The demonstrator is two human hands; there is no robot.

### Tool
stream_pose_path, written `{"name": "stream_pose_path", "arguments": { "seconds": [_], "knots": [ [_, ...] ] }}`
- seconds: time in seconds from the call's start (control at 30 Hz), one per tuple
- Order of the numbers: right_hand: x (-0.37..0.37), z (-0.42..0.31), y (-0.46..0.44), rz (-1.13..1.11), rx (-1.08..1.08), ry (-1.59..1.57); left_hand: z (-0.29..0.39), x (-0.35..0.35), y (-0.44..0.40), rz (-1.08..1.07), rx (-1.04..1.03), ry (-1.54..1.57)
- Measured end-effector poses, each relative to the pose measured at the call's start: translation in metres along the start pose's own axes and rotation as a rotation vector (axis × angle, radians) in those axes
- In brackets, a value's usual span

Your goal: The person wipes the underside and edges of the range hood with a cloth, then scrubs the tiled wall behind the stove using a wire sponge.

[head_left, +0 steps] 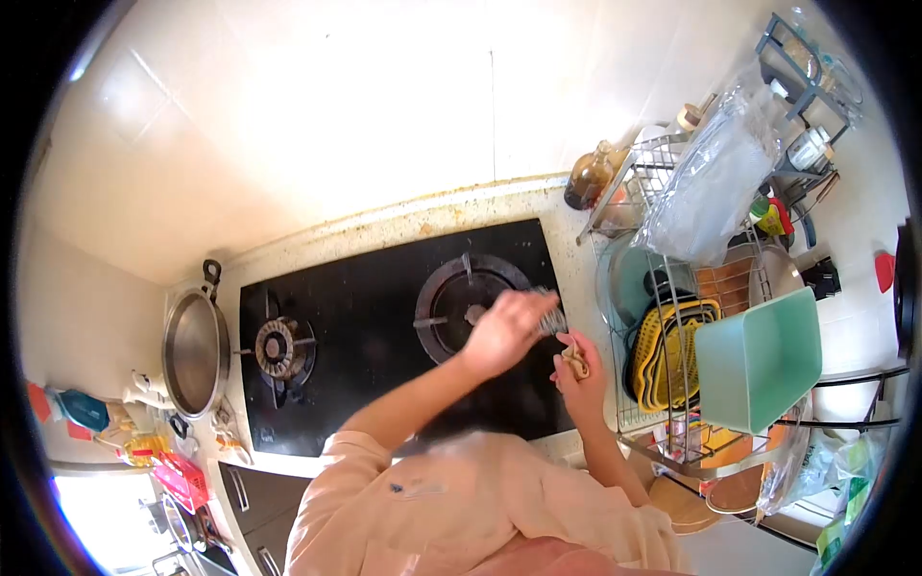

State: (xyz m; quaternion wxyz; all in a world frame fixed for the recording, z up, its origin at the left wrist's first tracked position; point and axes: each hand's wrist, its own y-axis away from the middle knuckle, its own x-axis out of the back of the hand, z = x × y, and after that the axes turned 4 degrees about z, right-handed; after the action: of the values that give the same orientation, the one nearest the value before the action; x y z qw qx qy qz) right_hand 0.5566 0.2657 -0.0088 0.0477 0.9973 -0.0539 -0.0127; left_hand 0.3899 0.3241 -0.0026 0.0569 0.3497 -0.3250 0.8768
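Note:
My left hand is over the right burner of the black glass hob, slightly blurred. Its fingers are closed on a grey, shiny, wiry scourer at the hob's right edge. Close beside it, my right hand grips a small crumpled tan cloth, part of which is hidden by the fingers. The two hands nearly meet near the counter strip between hob and dish rack. On the left burner no pot stands.
A steel frying pan stands left of the hob. On the right, a wire dish rack holds yellow baskets and a pale green bin. A brown glass bottle stands at the back, beside a plastic bag. A tiled wall rises behind.

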Motion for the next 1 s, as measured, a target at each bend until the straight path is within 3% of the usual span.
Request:
{"name": "stream_pose_path", "arguments": {
  "seconds": [0.07,0.1,0.2,0.33,0.37,0.4,0.47,0.5,0.53,0.6,0.63,0.7,0.73,0.8,0.9,0.93,1.0],
  "knots": [
    [0.004,0.025,-0.005,-0.010,-0.007,-0.031,-0.014,0.037,-0.050,0.185,-0.089,-0.220],
    [0.013,0.058,-0.008,-0.003,0.053,0.180,-0.020,0.053,-0.075,0.246,-0.044,-0.350],
    [0.037,0.092,-0.004,0.006,0.463,0.613,-0.050,0.107,-0.192,0.555,-0.442,-0.700],
    [0.062,0.115,0.014,-0.012,0.365,0.724,-0.030,0.173,-0.325,0.605,-0.715,-1.058],
    [0.066,0.122,0.015,-0.022,0.348,0.762,-0.014,0.185,-0.342,0.366,-0.470,-1.017],
    [0.067,0.125,0.014,-0.008,0.362,0.748,-0.007,0.187,-0.360,0.393,-0.442,-1.155],
    [0.071,0.131,0.013,0.012,0.389,0.724,-0.055,0.181,-0.395,0.529,-0.382,-1.183],
    [0.068,0.161,0.010,0.100,0.554,0.847,-0.072,0.168,-0.386,0.575,-0.526,-1.080],
    [0.078,0.187,0.013,0.085,0.481,0.873,-0.090,0.152,-0.370,0.614,-0.664,-0.972],
    [0.076,0.180,0.014,0.055,0.339,0.911,-0.124,0.119,-0.338,0.416,-0.887,-0.954],
    [0.077,0.195,0.017,0.130,0.482,0.901,-0.135,0.106,-0.323,0.314,-0.888,-1.044],
    [0.079,0.199,0.015,0.122,0.514,0.874,-0.129,0.107,-0.325,0.198,-0.884,-1.140],
    [0.079,0.197,0.015,0.118,0.528,0.866,-0.119,0.123,-0.344,0.317,-0.996,-1.087],
    [0.075,0.160,0.014,0.121,0.432,0.702,-0.084,0.151,-0.372,0.484,-0.816,-1.076],
    [0.074,0.144,0.016,0.104,0.349,0.628,-0.094,0.139,-0.372,0.519,-0.773,-1.008],
    [0.074,0.144,0.014,0.100,0.336,0.633,-0.108,0.127,-0.357,0.394,-0.880,-0.965],
    [0.075,0.148,0.017,0.098,0.343,0.634,-0.118,0.111,-0.332,0.204,-0.859,-1.054]
  ]
}}
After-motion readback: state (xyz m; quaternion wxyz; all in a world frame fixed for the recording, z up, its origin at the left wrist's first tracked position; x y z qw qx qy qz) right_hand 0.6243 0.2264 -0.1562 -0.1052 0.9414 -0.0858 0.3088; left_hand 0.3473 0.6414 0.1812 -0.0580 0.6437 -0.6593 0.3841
